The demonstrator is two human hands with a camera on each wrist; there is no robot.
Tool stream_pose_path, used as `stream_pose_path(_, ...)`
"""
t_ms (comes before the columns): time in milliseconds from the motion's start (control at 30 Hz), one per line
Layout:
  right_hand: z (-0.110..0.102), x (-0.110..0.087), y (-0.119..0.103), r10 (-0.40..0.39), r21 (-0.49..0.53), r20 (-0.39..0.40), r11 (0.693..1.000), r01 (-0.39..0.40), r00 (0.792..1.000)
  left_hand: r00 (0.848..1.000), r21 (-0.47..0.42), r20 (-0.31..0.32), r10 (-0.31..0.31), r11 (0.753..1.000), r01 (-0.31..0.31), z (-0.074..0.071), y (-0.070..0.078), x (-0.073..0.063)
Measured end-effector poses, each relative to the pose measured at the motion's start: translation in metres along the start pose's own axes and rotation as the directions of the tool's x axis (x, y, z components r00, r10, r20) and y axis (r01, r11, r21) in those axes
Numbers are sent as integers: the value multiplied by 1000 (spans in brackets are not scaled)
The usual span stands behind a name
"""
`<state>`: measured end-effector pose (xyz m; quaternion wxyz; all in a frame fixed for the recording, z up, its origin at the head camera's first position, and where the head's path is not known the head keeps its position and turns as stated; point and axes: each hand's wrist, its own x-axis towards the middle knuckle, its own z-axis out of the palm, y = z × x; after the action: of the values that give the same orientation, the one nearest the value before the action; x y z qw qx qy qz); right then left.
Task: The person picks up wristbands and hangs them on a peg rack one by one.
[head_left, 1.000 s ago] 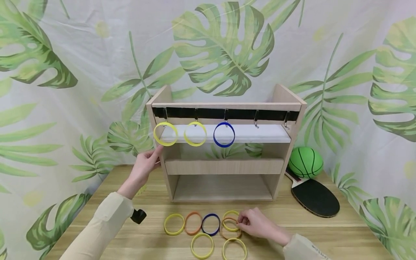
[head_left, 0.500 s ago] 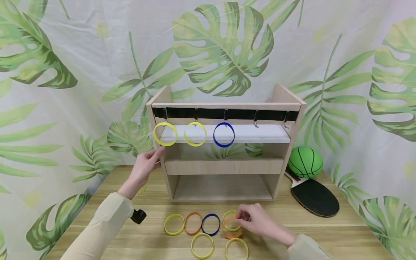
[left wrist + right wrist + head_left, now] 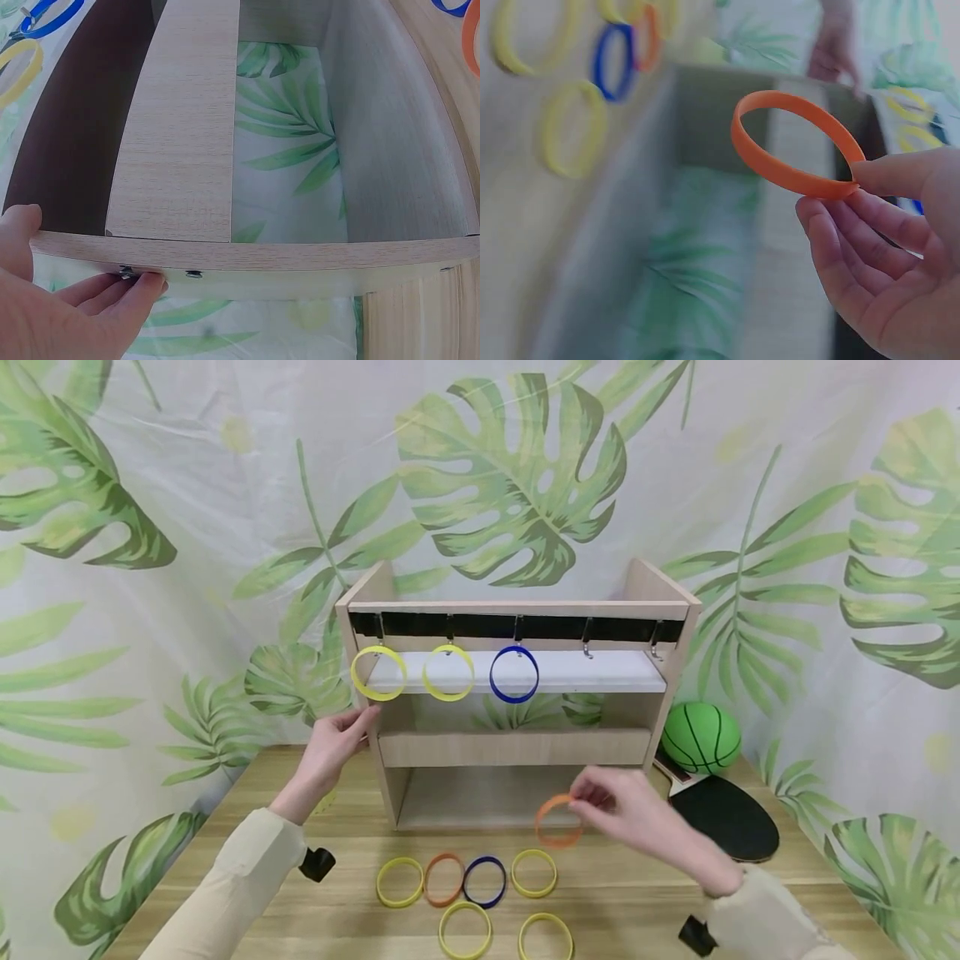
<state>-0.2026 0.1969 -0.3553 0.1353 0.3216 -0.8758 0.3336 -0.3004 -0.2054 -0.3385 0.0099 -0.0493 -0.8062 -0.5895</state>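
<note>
My right hand (image 3: pixel 626 806) pinches an orange silicone wristband (image 3: pixel 795 176) between thumb and fingers, in front of the shelf's lower opening. My left hand (image 3: pixel 336 747) grips the left side panel of a small wooden shelf (image 3: pixel 517 749); the left wrist view shows the thumb at the panel's front edge and the fingers on its outer face. From hooks on the shelf's black strip (image 3: pixel 483 626) hang two yellow wristbands, the outer one (image 3: pixel 379 697) and its neighbour (image 3: pixel 448 697), and a blue wristband (image 3: pixel 514 700). The two right-hand hooks (image 3: pixel 587 647) carry nothing.
On the table before the shelf lie several yellow wristbands (image 3: pixel 465 957), another orange one (image 3: pixel 444 905) and another blue one (image 3: pixel 483 905). A green ball (image 3: pixel 701 737) and a black table tennis bat (image 3: pixel 723 818) are right of the shelf. A leaf-print cloth (image 3: pixel 517 468) hangs behind.
My right hand has lifted the orange wristband off the table, away from the yellow one it overlapped, and moved it up and right towards the shelf. The left hand keeps its place.
</note>
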Motion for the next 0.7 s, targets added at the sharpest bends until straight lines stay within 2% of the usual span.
stream_pose_path(133, -39, 19, -13, -69, -92, -94, 994, 60, 993, 1000, 5, -8, -5, 1000, 5, -1, -1, 0)
stream_pose_path(367, -96, 54, -34, -176, -212, -224, 969, 128, 959, 1000, -11, -3, 1, 1000, -1, -2, -3, 1)
stream_pose_path(533, -118, 75, -39, -192, -288, -252, 950, 116, 948, 1000, 0, -7, -5, 1000, 5, -2, -3, 2)
stream_pose_path(700, -126, 87, -34, -175, -327, -255, 941, 85, 951, 1000, 13, -1, -3, 1000, 3, -1, -3, 1)
